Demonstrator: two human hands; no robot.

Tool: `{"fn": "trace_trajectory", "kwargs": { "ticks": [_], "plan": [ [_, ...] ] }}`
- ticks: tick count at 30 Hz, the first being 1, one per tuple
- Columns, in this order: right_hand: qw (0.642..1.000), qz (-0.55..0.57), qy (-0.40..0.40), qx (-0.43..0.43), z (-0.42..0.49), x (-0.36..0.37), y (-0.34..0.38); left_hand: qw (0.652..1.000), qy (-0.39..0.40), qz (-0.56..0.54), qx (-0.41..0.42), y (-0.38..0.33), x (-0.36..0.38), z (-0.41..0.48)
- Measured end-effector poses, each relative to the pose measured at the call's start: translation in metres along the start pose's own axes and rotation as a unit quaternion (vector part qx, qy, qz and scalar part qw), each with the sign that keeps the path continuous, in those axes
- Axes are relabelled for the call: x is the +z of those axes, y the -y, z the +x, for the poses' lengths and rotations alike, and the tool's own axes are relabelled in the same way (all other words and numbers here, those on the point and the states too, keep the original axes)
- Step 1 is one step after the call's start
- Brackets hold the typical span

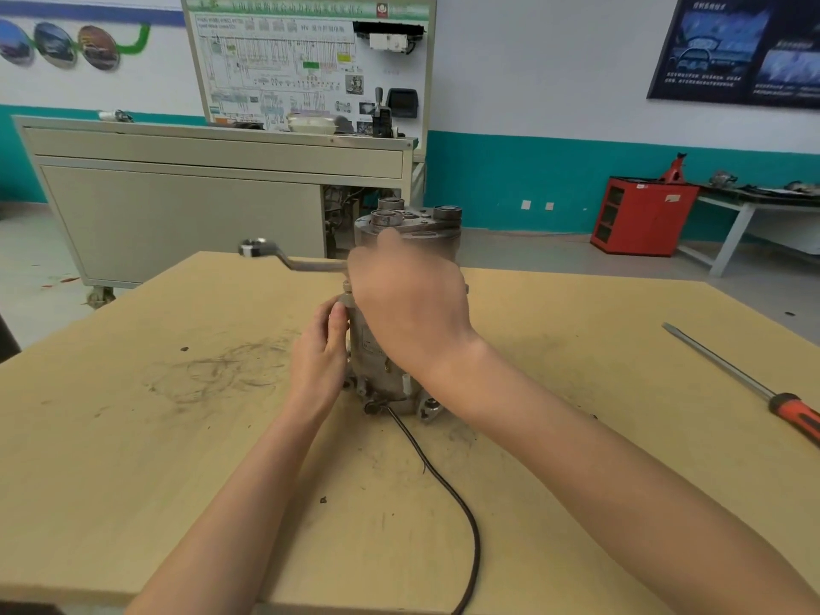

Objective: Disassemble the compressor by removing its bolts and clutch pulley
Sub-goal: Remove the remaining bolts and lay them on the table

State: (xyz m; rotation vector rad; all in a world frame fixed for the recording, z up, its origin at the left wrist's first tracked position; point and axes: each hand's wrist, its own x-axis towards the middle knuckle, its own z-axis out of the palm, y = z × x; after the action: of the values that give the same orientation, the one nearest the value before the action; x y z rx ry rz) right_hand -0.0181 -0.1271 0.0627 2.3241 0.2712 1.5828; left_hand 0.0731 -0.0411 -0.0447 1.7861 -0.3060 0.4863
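Green and white walls go round a workshop, with a grey cabinet [177,206] and a red cabinet [643,215] on the floor at the back. Up close is a tan wooden bench [577,348] with dark scuff marks.

On the middle of the bench, the compressor [375,361] stands on its end. A black cable [443,477] runs from its bottom toward 6 o'clock. A screwdriver [732,375] with an orange handle lies well apart at 3 o'clock.

2 bare hands work on it. The left hand [317,357] presses flat on the compressor's side at 9 o'clock, and its fingers look straight. The right hand [408,304] is blurry. It looks wrapped round a wrench [284,258], whose ring end sticks out toward 10 o'clock. The bolt is hidden behind that hand.

I think the step is loosening 1 bolt. To do it well, the wrench should sit all the way on the bolt head so it does not slip. The left hand should push hard so the tall compressor does not tip or spin. A slow, even pull is safer than a jerk.

On the wiring board [306,59] at 12 o'clock I can read "HV". Its other writing is too blurry. The dark poster [745,46] at 2 o'clock has words too small to read. The compressor's label is blurry too.
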Motion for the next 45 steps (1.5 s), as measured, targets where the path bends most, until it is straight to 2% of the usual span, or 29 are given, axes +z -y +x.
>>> {"fn": "trace_trajectory", "kwargs": {
  "ticks": [6, 9, 12, 14, 15, 18, 21, 22, 24, 27, 31, 32, 33, 34, 36, 38, 40, 41, 42, 43, 45],
  "plan": [
    [1.0, 0.001, 0.006, 0.022, -0.001, 0.002, 0.005, 1.0, -0.007, 0.002, -0.018, 0.002, 0.0, 0.001],
    [0.99, 0.123, -0.075, 0.007, -0.011, 0.005, -0.014, 1.0, 0.005, -0.005, -0.003, 0.0, -0.002, -0.001],
    [0.943, 0.303, -0.139, 0.016, -0.036, 0.006, -0.043, 1.0, 0.018, -0.013, -0.001, -0.001, -0.004, -0.003],
    [0.889, 0.427, -0.127, 0.111, -0.054, 0.007, -0.06, 1.0, 0.026, -0.016, -0.002, -0.003, -0.004, -0.004],
    [0.84, 0.5, -0.101, 0.187, -0.06, 0.008, -0.067, 0.999, 0.029, -0.02, -0.003, -0.004, -0.004, -0.004],
    [0.651, 0.663, -0.02, 0.369, -0.062, 0.021, -0.086, 0.997, 0.048, -0.056, -0.012, -0.009, -0.005, -0.008],
    [0.499, 0.739, 0.048, 0.451, -0.052, 0.045, -0.105, 0.995, 0.06, -0.078, -0.032, -0.017, -0.004, -0.012],
    [0.46, 0.757, 0.074, 0.458, -0.049, 0.053, -0.11, 0.994, 0.062, -0.079, -0.036, -0.019, -0.004, -0.014],
    [0.42, 0.774, 0.125, 0.457, -0.044, 0.068, -0.116, 0.994, 0.072, -0.074, -0.034, -0.023, -0.004, -0.017],
    [0.395, 0.78, 0.177, 0.452, -0.04, 0.082, -0.12, 0.992, 0.101, -0.069, -0.022, -0.027, -0.005, -0.02],
    [0.365, 0.799, 0.148, 0.454, -0.035, 0.081, -0.123, 0.988, 0.145, -0.058, -0.009, -0.029, -0.009, -0.022],
    [0.366, 0.804, 0.12, 0.452, -0.032, 0.076, -0.124, 0.986, 0.154, -0.067, -0.009, -0.029, -0.01, -0.021],
    [0.39, 0.801, 0.085, 0.446, -0.027, 0.07, -0.124, 0.985, 0.16, -0.071, -0.006, -0.029, -0.01, -0.021],
    [0.442, 0.781, 0.052, 0.438, -0.022, 0.061, -0.125, 0.985, 0.16, -0.069, -0.005, -0.029, -0.011, -0.021],
    [0.594, 0.696, 0.0, 0.402, -0.012, 0.042, -0.121, 0.986, 0.153, -0.061, -0.005, -0.028, -0.01, -0.02],
    [0.726, 0.604, -0.031, 0.326, -0.001, 0.022, -0.108, 0.988, 0.146, -0.058, -0.005, -0.026, -0.009, -0.02],
    [0.859, 0.47, -0.074, 0.187, 0.006, 0.007, -0.09, 0.988, 0.142, -0.054, -0.008, -0.026, -0.008, -0.02],
    [0.912, 0.387, -0.088, 0.103, 0.008, 0.004, -0.08, 0.989, 0.139, -0.051, -0.009, -0.026, -0.008, -0.02],
    [0.945, 0.311, -0.094, 0.03, 0.01, 0.003, -0.07, 0.989, 0.137, -0.047, -0.007, -0.026, -0.008, -0.02],
    [0.963, 0.254, -0.087, -0.021, 0.01, 0.004, -0.061, 0.99, 0.135, -0.043, -0.004, -0.027, -0.008, -0.02],
    [0.978, 0.181, -0.067, -0.079, 0.01, 0.007, -0.048, 0.991, 0.131, -0.035, 0.0, -0.028, -0.008, -0.02]
  ]
}}
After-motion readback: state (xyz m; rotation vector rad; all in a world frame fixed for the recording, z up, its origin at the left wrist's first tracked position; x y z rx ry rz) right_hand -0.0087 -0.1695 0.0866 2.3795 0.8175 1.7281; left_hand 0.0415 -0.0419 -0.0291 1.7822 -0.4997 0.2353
